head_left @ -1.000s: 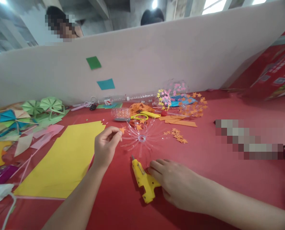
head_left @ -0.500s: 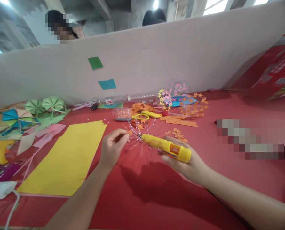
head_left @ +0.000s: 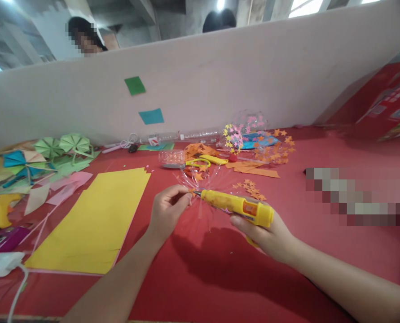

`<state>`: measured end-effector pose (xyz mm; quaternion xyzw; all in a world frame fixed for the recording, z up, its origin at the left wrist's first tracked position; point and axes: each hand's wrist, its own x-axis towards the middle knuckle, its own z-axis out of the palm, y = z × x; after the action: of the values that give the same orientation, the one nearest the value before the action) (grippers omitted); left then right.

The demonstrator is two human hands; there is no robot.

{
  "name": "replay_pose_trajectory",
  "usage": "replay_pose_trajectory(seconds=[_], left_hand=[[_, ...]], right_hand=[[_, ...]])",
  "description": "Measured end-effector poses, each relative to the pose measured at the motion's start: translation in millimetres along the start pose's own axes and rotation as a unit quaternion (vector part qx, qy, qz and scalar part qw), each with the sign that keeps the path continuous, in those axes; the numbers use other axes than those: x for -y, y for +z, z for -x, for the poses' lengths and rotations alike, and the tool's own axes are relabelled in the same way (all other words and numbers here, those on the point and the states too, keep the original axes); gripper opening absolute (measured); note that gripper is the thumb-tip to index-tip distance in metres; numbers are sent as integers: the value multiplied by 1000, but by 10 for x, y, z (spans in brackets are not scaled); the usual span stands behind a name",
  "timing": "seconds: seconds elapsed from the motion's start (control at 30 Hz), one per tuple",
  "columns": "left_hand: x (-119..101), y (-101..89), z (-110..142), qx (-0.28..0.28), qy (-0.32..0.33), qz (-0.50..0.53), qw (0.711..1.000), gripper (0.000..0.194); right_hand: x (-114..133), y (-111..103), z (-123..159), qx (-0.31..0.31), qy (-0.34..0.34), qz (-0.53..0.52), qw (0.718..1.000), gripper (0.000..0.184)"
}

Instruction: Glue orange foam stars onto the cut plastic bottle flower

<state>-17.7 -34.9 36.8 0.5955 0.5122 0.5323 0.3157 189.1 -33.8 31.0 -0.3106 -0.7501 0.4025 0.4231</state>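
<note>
A yellow hot glue gun (head_left: 233,205) is gripped in my right hand (head_left: 270,233), its metal nozzle pointing left. My left hand (head_left: 169,208) pinches a small orange paper star (head_left: 192,192) between thumb and fingertips. The nozzle tip meets the star or lies right beside it; I cannot tell which. Beneath and behind them, clear plastic strips (head_left: 201,213) fan out on the red table (head_left: 193,296). A couple of orange stars (head_left: 198,176) sit on the strips' far side. Loose orange stars (head_left: 250,188) lie just beyond the glue gun.
Yellow paper sheets (head_left: 95,220) lie at left, near a second yellow glue gun (head_left: 1,208) and a purple power strip (head_left: 7,242). Yellow-handled scissors (head_left: 200,162), orange paper strips (head_left: 253,169) and star-covered plastic decorations (head_left: 233,137) stand further back, before a white partition (head_left: 220,80).
My left hand has moved slightly right with the star, which now meets or nearly meets the nozzle. The glue gun has shifted only a little right and down.
</note>
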Motion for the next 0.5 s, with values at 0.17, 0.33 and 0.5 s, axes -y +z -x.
replay_pose_trajectory(seconds=[0.17,0.33,0.5], left_hand=[[-1,3,5,0,0,-3,1000,13],[6,1,5,-1,0,-9,1000,13],[19,-6,0,-1,2,-7,1000,13]], right_hand=[[15,2,-2,4,11,5,1000,16],[1,3,8,1,30,-1,1000,18],[-3,7,2,5,30,3,1000,17]])
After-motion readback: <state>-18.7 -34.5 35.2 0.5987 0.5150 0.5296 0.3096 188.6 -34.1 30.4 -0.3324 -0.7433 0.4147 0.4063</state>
